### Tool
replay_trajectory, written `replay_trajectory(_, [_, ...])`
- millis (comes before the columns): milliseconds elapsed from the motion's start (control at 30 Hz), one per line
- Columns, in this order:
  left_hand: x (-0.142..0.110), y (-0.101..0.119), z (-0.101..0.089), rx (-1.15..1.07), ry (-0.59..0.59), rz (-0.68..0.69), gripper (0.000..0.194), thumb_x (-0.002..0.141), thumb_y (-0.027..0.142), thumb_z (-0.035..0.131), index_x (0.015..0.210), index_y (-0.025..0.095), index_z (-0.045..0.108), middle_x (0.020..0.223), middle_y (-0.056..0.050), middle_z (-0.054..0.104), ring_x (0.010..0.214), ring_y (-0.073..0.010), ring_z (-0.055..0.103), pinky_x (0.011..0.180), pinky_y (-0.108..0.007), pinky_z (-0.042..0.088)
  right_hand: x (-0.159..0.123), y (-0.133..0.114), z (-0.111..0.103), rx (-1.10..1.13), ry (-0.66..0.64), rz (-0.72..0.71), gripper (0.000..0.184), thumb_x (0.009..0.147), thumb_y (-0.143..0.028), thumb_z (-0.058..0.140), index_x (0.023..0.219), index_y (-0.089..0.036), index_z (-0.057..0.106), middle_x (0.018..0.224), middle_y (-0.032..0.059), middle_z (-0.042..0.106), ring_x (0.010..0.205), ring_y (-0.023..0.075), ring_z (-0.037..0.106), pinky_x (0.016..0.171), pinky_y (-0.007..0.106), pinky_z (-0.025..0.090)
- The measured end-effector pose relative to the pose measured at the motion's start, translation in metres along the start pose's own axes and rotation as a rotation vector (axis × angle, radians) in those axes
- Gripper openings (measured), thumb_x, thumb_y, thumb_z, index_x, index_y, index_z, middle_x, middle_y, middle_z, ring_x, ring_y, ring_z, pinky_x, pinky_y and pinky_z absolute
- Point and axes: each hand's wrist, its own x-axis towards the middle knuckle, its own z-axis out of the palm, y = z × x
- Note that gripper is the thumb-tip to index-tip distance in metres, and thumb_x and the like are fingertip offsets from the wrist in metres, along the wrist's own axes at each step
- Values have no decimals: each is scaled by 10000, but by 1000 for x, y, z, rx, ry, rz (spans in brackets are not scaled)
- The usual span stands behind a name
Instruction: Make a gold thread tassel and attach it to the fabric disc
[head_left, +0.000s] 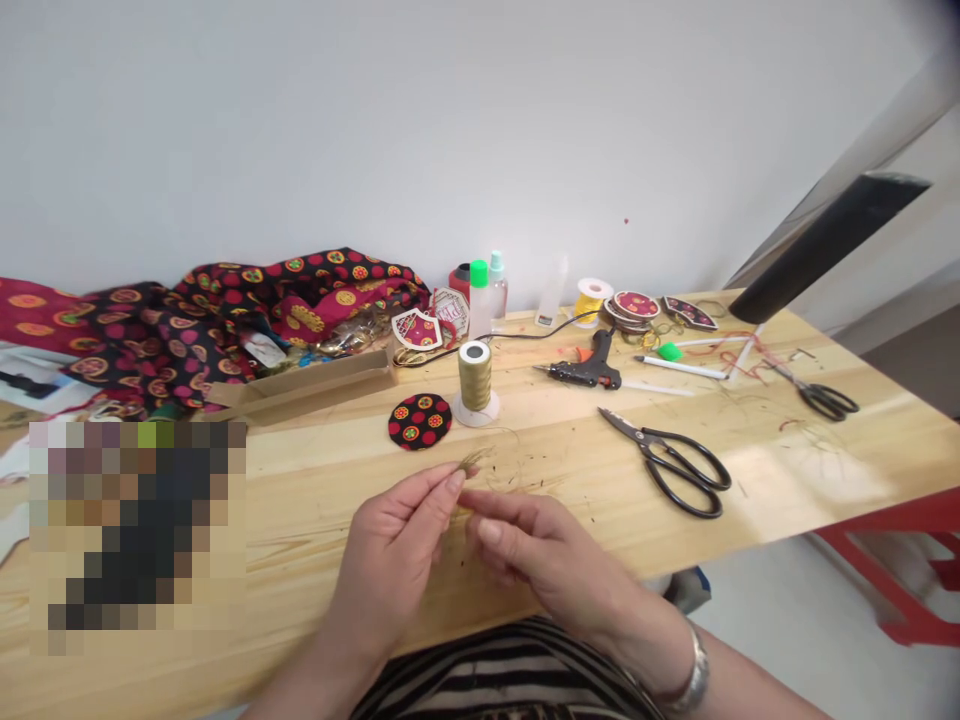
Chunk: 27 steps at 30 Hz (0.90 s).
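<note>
My left hand (397, 545) pinches a small tuft of gold thread (474, 462) between thumb and forefinger, just above the wooden table's (315, 500) front edge. My right hand (525, 550) is right beside it, fingers curled and pinched on the same thread strands. A spool of gold thread (475, 378) stands upright on the table just beyond my hands, with loose thread trailing from it. A round black fabric disc (420, 421) with red and yellow dots lies to the spool's left.
Black scissors (679, 465) lie to the right; a second pair (825, 398) lies farther right. A black glue gun (589, 368), bottles (480, 298), a yellow ribbon roll (592, 296) and patterned fabric (247, 310) with a cardboard box (315, 385) crowd the back. A red stand (892, 570) is on the right.
</note>
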Motion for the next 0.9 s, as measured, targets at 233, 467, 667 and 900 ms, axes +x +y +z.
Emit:
replay_trajectory(233, [-3, -2, 3, 44, -26, -31, 350, 717, 396, 676, 933, 124, 724, 438, 69, 356, 417, -71, 287, 399, -204, 217, 14, 3, -4, 137, 89, -120, 232, 744, -377, 699, 830, -161, 704, 611, -41, 438, 531, 65, 279, 509, 223, 244])
replay_trajectory(467, [-6, 0, 8, 78, -72, -40, 326, 697, 411, 674, 853, 136, 756, 428, 63, 346, 415, -77, 262, 397, -207, 203, 15, 3, -14, 41, 204, -206, 217, 722, -287, 720, 929, -228, 751, 728, -3, 585, 603, 85, 395, 579, 229, 339])
replay_trajectory(667, [-8, 6, 12, 92, -61, 6, 222, 673, 356, 692, 757, 169, 779, 383, 46, 382, 396, -96, 273, 378, -217, 217, 16, -3, -16, -10, 232, -241, 110, 708, -279, 724, 769, -195, 759, 668, 0, 592, 610, 100, 439, 564, 231, 350])
replay_trajectory(900, [-7, -2, 11, 19, -161, -125, 293, 715, 431, 679, 799, 154, 730, 427, 79, 325, 402, -66, 233, 382, -193, 190, 17, -8, -14, -51, 272, -251, 175, 724, -265, 696, 591, -158, 657, 584, -27, 554, 545, 82, 421, 556, 230, 354])
